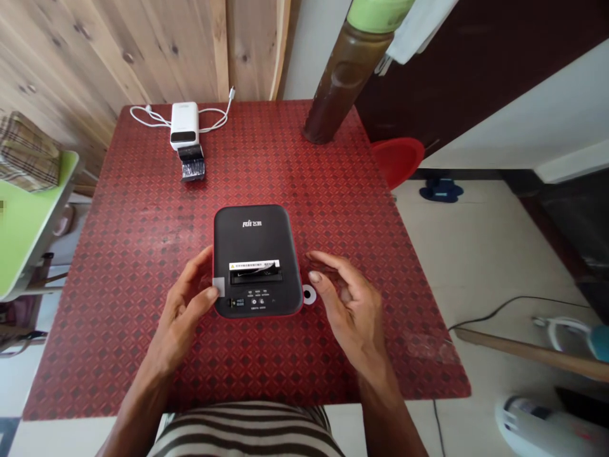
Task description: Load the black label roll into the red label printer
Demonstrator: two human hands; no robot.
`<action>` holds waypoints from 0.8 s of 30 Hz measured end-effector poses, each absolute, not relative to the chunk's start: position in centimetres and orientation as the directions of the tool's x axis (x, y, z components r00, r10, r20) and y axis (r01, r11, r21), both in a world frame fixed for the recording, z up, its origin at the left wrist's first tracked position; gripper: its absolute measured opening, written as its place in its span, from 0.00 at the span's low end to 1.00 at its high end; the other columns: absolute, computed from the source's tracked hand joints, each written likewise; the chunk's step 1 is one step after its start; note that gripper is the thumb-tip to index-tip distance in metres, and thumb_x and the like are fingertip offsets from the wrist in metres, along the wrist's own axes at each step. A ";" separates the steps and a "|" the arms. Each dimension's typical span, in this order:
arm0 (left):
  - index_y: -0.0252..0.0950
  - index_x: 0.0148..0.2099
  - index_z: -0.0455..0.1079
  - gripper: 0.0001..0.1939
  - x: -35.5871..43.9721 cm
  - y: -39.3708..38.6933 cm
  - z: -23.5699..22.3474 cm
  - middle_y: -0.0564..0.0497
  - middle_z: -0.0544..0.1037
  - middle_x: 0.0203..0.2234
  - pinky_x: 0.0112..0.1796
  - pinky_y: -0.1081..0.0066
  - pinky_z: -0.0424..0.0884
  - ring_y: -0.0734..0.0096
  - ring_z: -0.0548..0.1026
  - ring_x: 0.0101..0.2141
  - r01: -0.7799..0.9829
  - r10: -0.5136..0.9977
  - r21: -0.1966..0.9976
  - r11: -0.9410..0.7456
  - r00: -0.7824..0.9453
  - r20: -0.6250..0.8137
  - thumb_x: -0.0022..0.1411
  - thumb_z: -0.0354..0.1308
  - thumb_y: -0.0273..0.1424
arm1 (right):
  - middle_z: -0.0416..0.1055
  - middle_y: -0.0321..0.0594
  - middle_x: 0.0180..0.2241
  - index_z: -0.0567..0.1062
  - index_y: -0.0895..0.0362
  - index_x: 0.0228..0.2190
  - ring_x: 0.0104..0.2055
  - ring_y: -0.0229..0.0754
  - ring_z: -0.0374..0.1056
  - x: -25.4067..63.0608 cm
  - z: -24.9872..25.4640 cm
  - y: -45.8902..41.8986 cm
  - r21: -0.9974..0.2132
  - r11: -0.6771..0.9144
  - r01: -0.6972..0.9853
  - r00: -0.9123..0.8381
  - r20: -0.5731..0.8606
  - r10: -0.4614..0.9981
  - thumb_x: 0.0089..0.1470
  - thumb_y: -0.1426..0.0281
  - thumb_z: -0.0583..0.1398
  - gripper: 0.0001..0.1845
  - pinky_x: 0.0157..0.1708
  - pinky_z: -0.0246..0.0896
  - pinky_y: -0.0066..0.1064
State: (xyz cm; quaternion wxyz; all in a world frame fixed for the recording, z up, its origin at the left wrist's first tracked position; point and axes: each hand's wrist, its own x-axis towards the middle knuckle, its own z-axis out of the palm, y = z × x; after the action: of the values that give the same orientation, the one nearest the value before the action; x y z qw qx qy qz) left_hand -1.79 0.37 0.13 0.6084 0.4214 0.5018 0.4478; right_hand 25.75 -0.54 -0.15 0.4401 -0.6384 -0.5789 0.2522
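Observation:
A flat black device (257,244) with rounded corners and a red rim lies on the red patterned table (333,190). White lettering, a slot with a torn white label strip, a small display and buttons mark its top. My left hand (183,308) grips its left edge, thumb at a small translucent grey square (218,287) and fingers along the side. My right hand (352,301) is beside the right edge, fingers curved and apart, holding nothing. A white disc (309,294) with a dark centre sticks out at the lower right edge, near my right thumb.
At the back left lie a white power bank (184,120) with a cable and a crumpled black strip (192,164). A tall brown bottle (340,82) with a green lid stands at the back right. A red stool (397,162) is beyond the right edge; a green table (28,222) stands left.

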 end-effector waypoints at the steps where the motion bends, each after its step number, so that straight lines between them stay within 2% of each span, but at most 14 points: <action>1: 0.53 0.74 0.74 0.28 -1.8 0.2 0.2 0.49 0.76 0.73 0.73 0.45 0.64 0.43 0.70 0.73 -0.129 0.967 0.960 0.247 0.096 -0.236 0.75 0.66 0.41 | 0.87 0.45 0.52 0.84 0.50 0.54 0.51 0.51 0.85 25.7 -0.3 -1.0 -0.845 0.057 0.531 0.207 0.194 0.959 0.73 0.56 0.65 0.16 0.53 0.82 0.48; 5: 0.51 0.72 0.75 0.27 -1.3 0.4 0.7 0.48 0.78 0.69 0.68 0.47 0.69 0.44 0.75 0.68 -0.104 0.965 0.960 0.261 0.052 -0.257 0.74 0.66 0.39 | 0.86 0.47 0.53 0.82 0.51 0.58 0.56 0.54 0.82 25.1 0.0 -2.8 -0.774 0.170 0.610 0.141 0.316 0.938 0.74 0.57 0.64 0.17 0.57 0.80 0.52; 10: 0.48 0.71 0.74 0.27 -0.5 0.6 1.2 0.47 0.79 0.69 0.66 0.49 0.71 0.45 0.76 0.67 -0.082 0.963 0.960 0.269 0.027 -0.268 0.73 0.66 0.39 | 0.84 0.54 0.57 0.78 0.54 0.64 0.62 0.60 0.79 23.7 0.1 -3.8 -0.650 0.292 0.702 0.020 0.428 0.903 0.68 0.46 0.68 0.34 0.57 0.80 0.57; 15: 0.48 0.71 0.74 0.26 -0.2 0.5 1.0 0.47 0.80 0.66 0.64 0.50 0.73 0.46 0.77 0.66 -0.078 0.962 0.959 0.272 -0.009 -0.274 0.73 0.65 0.40 | 0.85 0.53 0.56 0.78 0.53 0.64 0.59 0.58 0.80 23.1 -0.8 -3.9 -0.618 0.276 0.736 0.039 0.446 0.894 0.70 0.51 0.69 0.29 0.55 0.82 0.54; 21: 0.47 0.70 0.75 0.25 0.2 0.5 1.2 0.48 0.82 0.63 0.54 0.59 0.75 0.55 0.82 0.55 -0.119 0.953 0.948 0.296 -0.030 -0.301 0.73 0.66 0.37 | 0.85 0.51 0.54 0.79 0.51 0.64 0.58 0.57 0.81 23.2 -0.9 -3.8 -0.644 0.271 0.716 0.060 0.443 0.895 0.69 0.51 0.70 0.29 0.53 0.83 0.52; 24: 0.46 0.69 0.75 0.25 0.4 0.6 1.2 0.48 0.82 0.63 0.53 0.61 0.75 0.56 0.81 0.55 -0.127 0.953 0.947 0.294 -0.036 -0.300 0.73 0.66 0.36 | 0.85 0.50 0.54 0.79 0.50 0.63 0.58 0.56 0.81 23.2 -0.8 -3.8 -0.636 0.270 0.723 0.055 0.443 0.895 0.68 0.51 0.70 0.29 0.54 0.83 0.52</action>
State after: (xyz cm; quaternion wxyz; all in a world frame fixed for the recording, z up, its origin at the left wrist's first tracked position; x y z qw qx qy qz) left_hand 0.38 0.56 1.23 0.5848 0.3740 0.5521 0.4618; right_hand 23.23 -3.79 -0.81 0.4165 -0.5950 -0.6795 0.1035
